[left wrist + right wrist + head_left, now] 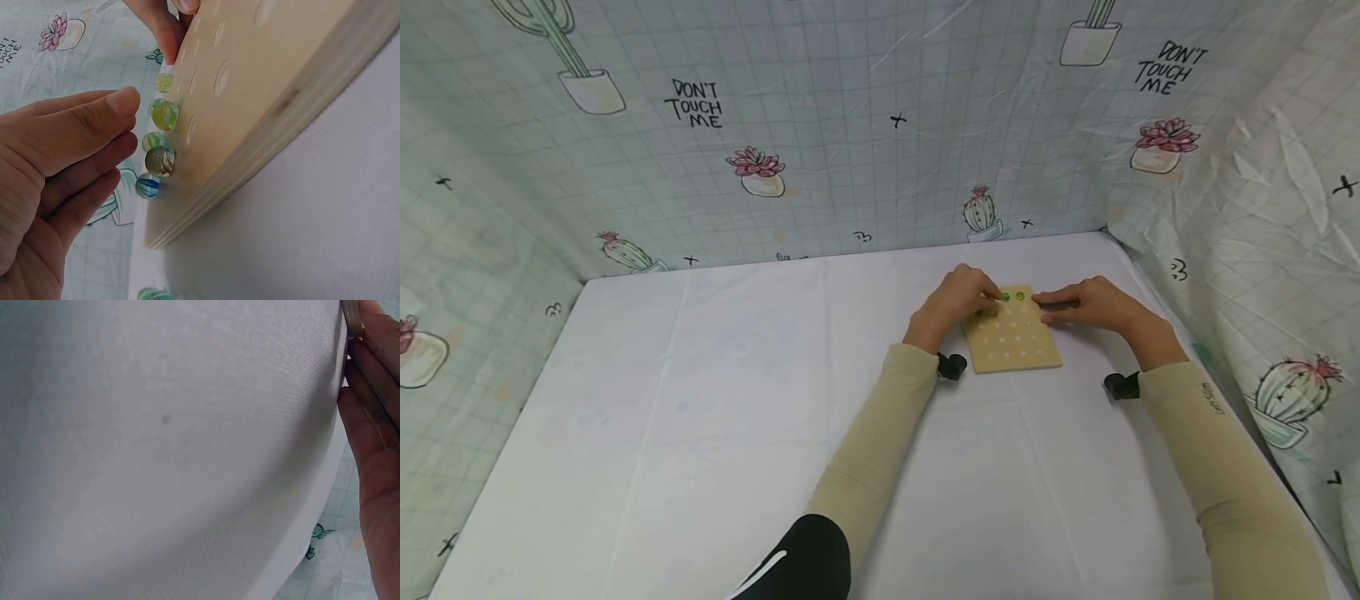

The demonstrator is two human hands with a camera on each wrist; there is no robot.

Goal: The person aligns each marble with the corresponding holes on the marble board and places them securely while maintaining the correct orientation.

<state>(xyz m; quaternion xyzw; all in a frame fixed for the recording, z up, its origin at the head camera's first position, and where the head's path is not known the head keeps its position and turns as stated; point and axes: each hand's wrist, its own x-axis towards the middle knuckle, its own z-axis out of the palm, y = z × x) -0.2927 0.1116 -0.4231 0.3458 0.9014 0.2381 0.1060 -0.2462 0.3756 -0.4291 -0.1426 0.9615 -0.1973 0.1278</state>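
Note:
A pale wooden board (1013,342) with rows of round hollows lies flat on the white table. Several glass marbles (165,115) sit in hollows at its far end, some green, one with brown swirls, another striped blue. My left hand (955,302) hovers over the far left part of the board. In the left wrist view its thumb and fingers reach close to the marbles, and I see nothing held between them. With extended fingers, my right hand (1093,304) touches the board's right edge near the far corner; in the right wrist view those fingers rest by the board's side (353,319).
Another greenish marble (155,294) lies off the board, beyond its left side. The white cloth-covered table (737,400) stretches to the left and front. Patterned curtains (865,158) stand along the back and both sides, the right one close to my right arm.

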